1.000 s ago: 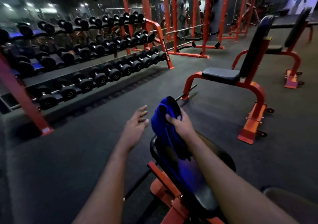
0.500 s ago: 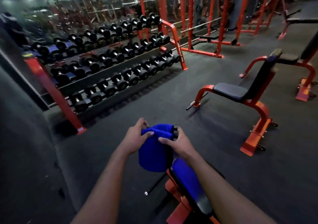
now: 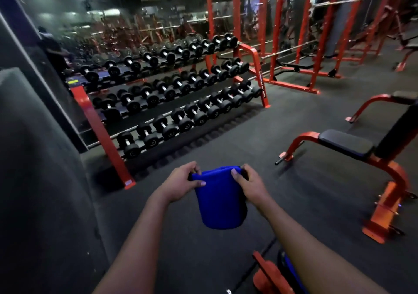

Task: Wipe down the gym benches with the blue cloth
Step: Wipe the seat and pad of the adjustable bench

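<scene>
Gym floor (image 3: 282, 122): left hand (image 3: 181, 186) and right hand (image 3: 252, 186) pinch cloth (image 3: 219, 205) top corners mid-air; bench (image 3: 346, 143) not yet wiped, I'd judge.

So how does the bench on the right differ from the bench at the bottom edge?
The bench on the right shows its whole dark seat pad; the bench at the bottom edge is mostly hidden under the right forearm. The right bench stands apart from the blue cloth; the bottom bench shows just below it. Both have orange frames.
</scene>
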`<action>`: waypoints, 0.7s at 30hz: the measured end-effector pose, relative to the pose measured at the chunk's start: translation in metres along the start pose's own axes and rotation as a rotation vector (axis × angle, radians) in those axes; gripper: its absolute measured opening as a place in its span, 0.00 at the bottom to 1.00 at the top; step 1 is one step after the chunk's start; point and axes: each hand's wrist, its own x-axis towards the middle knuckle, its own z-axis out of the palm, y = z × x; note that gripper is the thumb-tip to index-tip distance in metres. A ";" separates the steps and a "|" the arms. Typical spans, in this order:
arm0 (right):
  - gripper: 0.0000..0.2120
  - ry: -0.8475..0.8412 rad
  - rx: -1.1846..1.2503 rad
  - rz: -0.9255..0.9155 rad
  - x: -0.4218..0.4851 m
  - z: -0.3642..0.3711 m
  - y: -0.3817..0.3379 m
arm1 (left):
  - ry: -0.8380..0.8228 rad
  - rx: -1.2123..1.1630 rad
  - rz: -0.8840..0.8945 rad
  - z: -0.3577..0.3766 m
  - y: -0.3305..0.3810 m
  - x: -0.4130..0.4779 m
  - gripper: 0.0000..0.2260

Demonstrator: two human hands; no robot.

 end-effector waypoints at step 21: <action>0.28 0.516 -0.087 0.118 0.327 -0.030 -0.004 | -0.131 -0.026 0.332 -0.019 -0.022 0.417 0.08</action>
